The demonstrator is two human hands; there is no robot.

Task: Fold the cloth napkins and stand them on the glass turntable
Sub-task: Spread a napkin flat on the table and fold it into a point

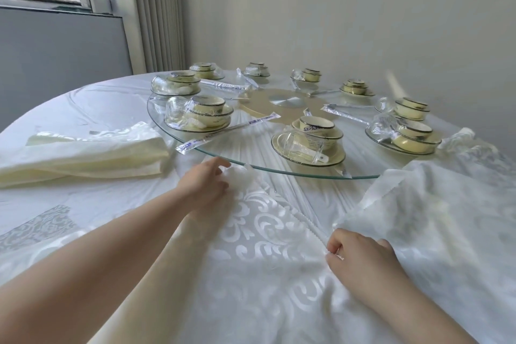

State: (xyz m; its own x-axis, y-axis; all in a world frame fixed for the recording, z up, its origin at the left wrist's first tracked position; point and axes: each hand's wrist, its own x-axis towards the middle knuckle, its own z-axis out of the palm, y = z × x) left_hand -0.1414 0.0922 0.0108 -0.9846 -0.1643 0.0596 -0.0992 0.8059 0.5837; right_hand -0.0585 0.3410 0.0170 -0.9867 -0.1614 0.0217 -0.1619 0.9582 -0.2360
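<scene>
Pinching the napkin, left hand and right hand sit near the turntable, whose wrapped bowls seemingly hold cups.

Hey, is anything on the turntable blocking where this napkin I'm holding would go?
Partly. On the near rim of the glass turntable sit a wrapped dish set and a chopstick packet. Between them, just past the left hand gripping the napkin, the glass looks bare.
</scene>
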